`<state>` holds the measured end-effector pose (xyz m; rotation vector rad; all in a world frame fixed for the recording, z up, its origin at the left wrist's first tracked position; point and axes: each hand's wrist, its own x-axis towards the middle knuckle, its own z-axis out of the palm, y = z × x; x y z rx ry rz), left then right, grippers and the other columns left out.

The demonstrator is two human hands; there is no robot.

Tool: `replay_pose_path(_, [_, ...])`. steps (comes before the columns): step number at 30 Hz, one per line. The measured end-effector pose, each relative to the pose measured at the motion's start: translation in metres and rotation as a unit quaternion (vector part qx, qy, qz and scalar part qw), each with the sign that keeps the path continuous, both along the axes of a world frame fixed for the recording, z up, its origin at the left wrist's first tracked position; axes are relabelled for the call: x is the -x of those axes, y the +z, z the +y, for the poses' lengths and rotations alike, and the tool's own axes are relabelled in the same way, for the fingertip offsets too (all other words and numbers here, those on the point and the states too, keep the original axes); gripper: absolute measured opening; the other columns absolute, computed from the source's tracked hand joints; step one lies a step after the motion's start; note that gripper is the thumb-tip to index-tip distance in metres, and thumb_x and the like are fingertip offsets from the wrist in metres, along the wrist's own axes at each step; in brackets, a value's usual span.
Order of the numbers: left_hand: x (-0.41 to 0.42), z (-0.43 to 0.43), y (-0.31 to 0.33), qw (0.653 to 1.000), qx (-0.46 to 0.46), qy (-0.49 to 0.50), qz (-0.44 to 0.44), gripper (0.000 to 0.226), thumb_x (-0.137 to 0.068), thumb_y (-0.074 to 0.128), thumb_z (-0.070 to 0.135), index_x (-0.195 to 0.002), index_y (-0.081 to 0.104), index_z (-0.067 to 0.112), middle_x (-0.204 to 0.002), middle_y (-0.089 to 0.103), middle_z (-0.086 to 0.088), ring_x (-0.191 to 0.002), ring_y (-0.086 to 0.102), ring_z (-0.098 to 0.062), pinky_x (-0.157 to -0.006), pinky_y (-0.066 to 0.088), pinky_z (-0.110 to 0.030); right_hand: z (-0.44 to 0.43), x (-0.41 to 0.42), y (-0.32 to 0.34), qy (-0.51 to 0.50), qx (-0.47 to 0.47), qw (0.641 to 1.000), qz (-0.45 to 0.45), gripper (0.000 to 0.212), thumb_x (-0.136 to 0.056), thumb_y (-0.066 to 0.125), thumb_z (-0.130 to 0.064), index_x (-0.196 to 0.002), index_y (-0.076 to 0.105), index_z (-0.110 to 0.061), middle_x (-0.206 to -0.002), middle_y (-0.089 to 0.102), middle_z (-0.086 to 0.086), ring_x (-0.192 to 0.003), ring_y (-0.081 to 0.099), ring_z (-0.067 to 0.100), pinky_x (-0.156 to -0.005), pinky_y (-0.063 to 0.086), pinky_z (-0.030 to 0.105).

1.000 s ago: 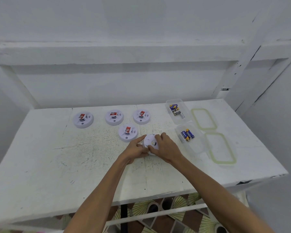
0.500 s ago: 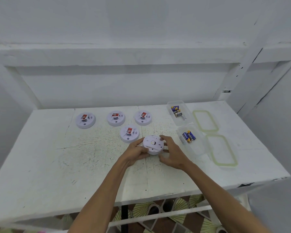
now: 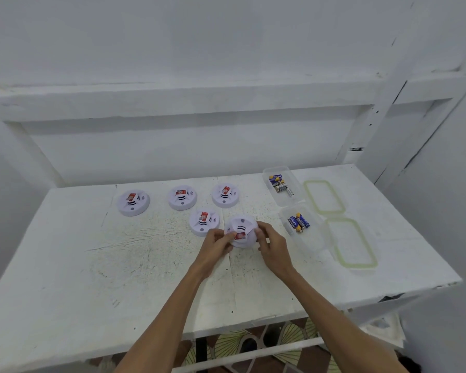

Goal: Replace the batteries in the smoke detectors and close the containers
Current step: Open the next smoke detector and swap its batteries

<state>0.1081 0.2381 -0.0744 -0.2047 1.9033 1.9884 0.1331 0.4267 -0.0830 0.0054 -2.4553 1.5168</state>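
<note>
Progress seems late: left hand and right hand grip the fifth smoke detector at centre; containers at right lack their lids.

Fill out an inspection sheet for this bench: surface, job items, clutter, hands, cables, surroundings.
Surface: white painted table, scuffed and speckled.
Job's things: four smoke detectors lie face up, three in a back row and one nearer. The fifth detector is held, also face up. The far container and near container are open, with batteries in each. Their lids lie flat to the right.
Clutter: nothing seen.
Hands: left hand and right hand both grip the fifth detector at its rim.
Cables: nothing seen.
Surroundings: white wall and ledge behind; patterned floor below.
</note>
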Motion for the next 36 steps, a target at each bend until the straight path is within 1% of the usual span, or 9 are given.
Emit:
replay_pose_path(2, [-0.003,0.002,-0.003,0.999,0.042,0.011,0.022,0.041,-0.090,0.078,0.033,-0.115,0.053,0.013,-0.113,0.071,-0.010,-0.105,0.069,-0.023,-0.097,0.058,-0.040,-0.004,0.001,-0.001,-0.024,0.032,0.999,-0.033,0.029,-0.105,0.043,-0.034,-0.124,0.061,-0.020,-0.108,0.068,-0.010,-0.094,0.065,0.008,-0.069,0.059,0.032])
replay_pose_path(6, [-0.010,0.007,-0.007,0.997,0.050,0.001,0.060,0.053,-0.089,0.080,0.032,-0.133,0.051,0.025,-0.121,0.070,-0.002,-0.109,0.069,-0.016,-0.094,0.060,-0.038,-0.009,-0.004,-0.002,-0.034,0.107,0.988,-0.108,0.032,-0.105,0.042,-0.033,-0.126,0.059,-0.016,-0.109,0.068,0.000,-0.082,0.068,0.018,-0.059,0.057,0.025])
replay_pose_path(10, [-0.013,0.009,-0.013,0.993,0.062,-0.013,0.095,0.063,-0.087,0.080,0.015,-0.142,0.051,0.028,-0.126,0.067,0.004,-0.110,0.066,-0.010,-0.081,0.059,-0.022,-0.009,-0.008,-0.008,-0.032,0.127,0.982,-0.135,0.025,-0.102,0.052,-0.031,-0.121,0.060,-0.018,-0.103,0.070,-0.002,-0.068,0.066,0.014,-0.060,0.054,0.022])
replay_pose_path(15, [-0.007,0.009,-0.020,0.996,0.054,0.015,0.071,0.067,-0.084,0.077,0.009,-0.143,0.051,0.030,-0.127,0.068,-0.002,-0.111,0.066,-0.019,-0.083,0.059,-0.032,-0.005,0.000,-0.006,-0.027,0.189,0.966,-0.176,0.022,-0.100,0.053,-0.032,-0.115,0.063,-0.020,-0.104,0.071,0.004,-0.077,0.069,0.020,-0.064,0.058,0.030])
replay_pose_path(18, [-0.003,0.012,-0.012,0.997,0.023,0.065,0.025,0.066,-0.089,0.074,0.012,-0.146,0.043,0.020,-0.130,0.062,-0.006,-0.115,0.062,-0.020,-0.085,0.052,-0.029,-0.004,0.009,-0.002,-0.024,0.238,0.944,-0.228,0.037,-0.096,0.054,-0.048,-0.106,0.066,-0.014,-0.100,0.072,0.011,-0.080,0.072,0.028,-0.066,0.059,0.038])
replay_pose_path(22, [0.008,0.014,-0.005,0.994,0.020,0.102,0.012,0.043,-0.092,0.073,0.018,-0.130,0.054,0.013,-0.128,0.064,-0.012,-0.110,0.063,-0.023,-0.083,0.050,-0.030,-0.001,0.021,0.002,-0.008,0.230,0.942,-0.244,0.062,-0.085,0.063,-0.063,-0.105,0.068,-0.004,-0.102,0.071,0.015,-0.087,0.069,0.025,-0.074,0.058,0.040])
replay_pose_path(28, [0.014,0.013,-0.005,0.994,0.011,0.104,0.037,0.051,-0.086,0.081,0.034,-0.125,0.059,0.010,-0.118,0.072,-0.011,-0.103,0.071,-0.024,-0.079,0.059,-0.031,-0.001,0.019,0.018,0.083,0.249,0.933,-0.245,0.024,-0.096,0.062,-0.035,-0.111,0.069,-0.018,-0.104,0.073,0.008,-0.088,0.070,0.018,-0.071,0.059,0.032])
replay_pose_path(33, [0.009,0.015,-0.008,0.994,-0.043,0.091,0.029,0.054,-0.085,0.082,0.036,-0.128,0.060,0.013,-0.122,0.072,-0.010,-0.107,0.073,-0.026,-0.091,0.061,-0.042,-0.009,0.020,0.010,0.047,0.266,0.927,-0.259,0.035,-0.096,0.060,-0.032,-0.109,0.064,0.001,-0.104,0.071,0.019,-0.095,0.071,0.033,-0.077,0.062,0.045])
replay_pose_path(36, [0.002,0.014,-0.014,0.997,-0.047,0.046,0.040,0.058,-0.083,0.086,0.017,-0.133,0.058,0.020,-0.125,0.072,-0.003,-0.111,0.072,-0.019,-0.093,0.060,-0.041,-0.010,0.021,0.002,0.008,0.284,0.924,-0.255,0.032,-0.096,0.058,-0.030,-0.109,0.062,0.000,-0.112,0.069,0.019,-0.099,0.071,0.032,-0.081,0.060,0.050])
